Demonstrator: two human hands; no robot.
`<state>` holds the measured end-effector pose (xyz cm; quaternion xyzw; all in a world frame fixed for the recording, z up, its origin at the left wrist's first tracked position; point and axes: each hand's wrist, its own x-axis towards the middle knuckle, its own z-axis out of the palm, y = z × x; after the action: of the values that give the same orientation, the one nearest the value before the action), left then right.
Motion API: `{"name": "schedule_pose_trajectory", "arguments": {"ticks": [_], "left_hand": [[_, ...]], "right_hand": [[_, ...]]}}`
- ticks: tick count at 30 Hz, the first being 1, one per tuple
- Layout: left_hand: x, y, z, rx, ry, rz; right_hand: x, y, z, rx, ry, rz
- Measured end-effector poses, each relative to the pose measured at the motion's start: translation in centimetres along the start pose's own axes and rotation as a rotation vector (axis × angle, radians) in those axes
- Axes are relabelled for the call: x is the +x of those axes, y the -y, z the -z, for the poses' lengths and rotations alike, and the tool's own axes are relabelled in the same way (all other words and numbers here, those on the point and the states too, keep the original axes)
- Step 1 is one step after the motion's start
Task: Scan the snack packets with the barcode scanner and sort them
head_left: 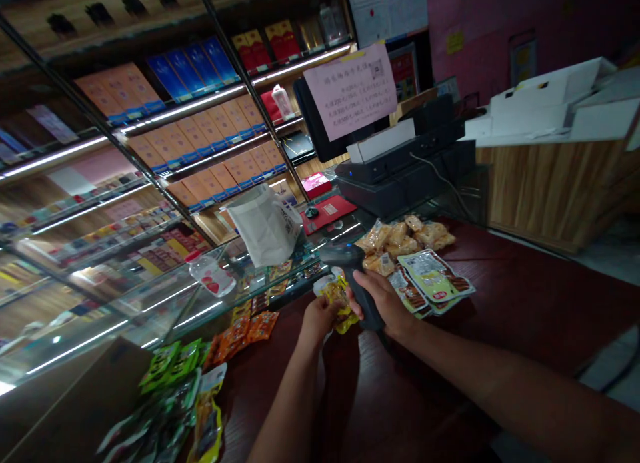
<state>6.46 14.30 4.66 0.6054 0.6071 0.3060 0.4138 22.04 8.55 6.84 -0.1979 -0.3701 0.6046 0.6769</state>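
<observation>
My right hand (383,303) is wrapped round the handle of a dark barcode scanner (367,303). The scanner's head points left, over a yellow snack packet (334,291). Pinching that packet by its near side is my left hand (319,318), just left of the scanner. Behind and right of the scanner lies a pile of clear-wrapped, pale brown snacks (397,239). Flat green-and-white packets (435,276) overlap on the dark red table (520,296) beside my right hand. Orange packets (245,335) lie to the left of my left hand.
A cardboard box (75,396) stands at the near left, beside green packets (173,364). A white bag (263,226) and a red-lidded plastic jar (213,274) are on the glass counter. A monitor (325,139) and a dark printer-like machine (410,156) stand at the back.
</observation>
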Motion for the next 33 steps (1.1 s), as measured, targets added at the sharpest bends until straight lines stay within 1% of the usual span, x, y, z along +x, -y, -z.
{"name": "schedule_pose_trajectory", "arguments": {"ticks": [3, 6, 10, 13, 16, 20, 25, 33], "left_hand": [[-1.6, 1.2, 0.9, -0.112, -0.02, -0.085], [-4.2, 2.9, 2.5, -0.175, -0.064, -0.151], [-8.0, 5.2, 4.6, -0.118, -0.156, -0.126], [-9.7, 6.6, 5.5, -0.053, -0.22, -0.166], [-10.0, 7.6, 6.1, -0.004, -0.271, -0.223], [-9.4, 7.7, 6.7, 0.032, -0.322, -0.246], [-9.2, 7.9, 7.2, -0.059, -0.309, -0.201], [-9.1, 8.6, 7.3, 0.026, -0.311, -0.194]], "right_hand": [[-0.1, -0.3, 0.0, 0.01, 0.0, -0.02], [-0.3, -0.5, -0.1, 0.015, -0.002, -0.047], [-1.1, -1.0, -0.4, -0.015, 0.026, -0.11], [-1.9, -1.6, -0.7, -0.052, 0.052, -0.155], [-2.7, -2.3, -0.9, -0.111, 0.083, -0.189], [-3.3, -2.8, -0.8, -0.209, 0.133, -0.22], [-3.7, -2.8, -0.6, -0.289, 0.196, -0.242], [-3.9, -2.8, -0.3, -0.311, 0.229, -0.261]]}}
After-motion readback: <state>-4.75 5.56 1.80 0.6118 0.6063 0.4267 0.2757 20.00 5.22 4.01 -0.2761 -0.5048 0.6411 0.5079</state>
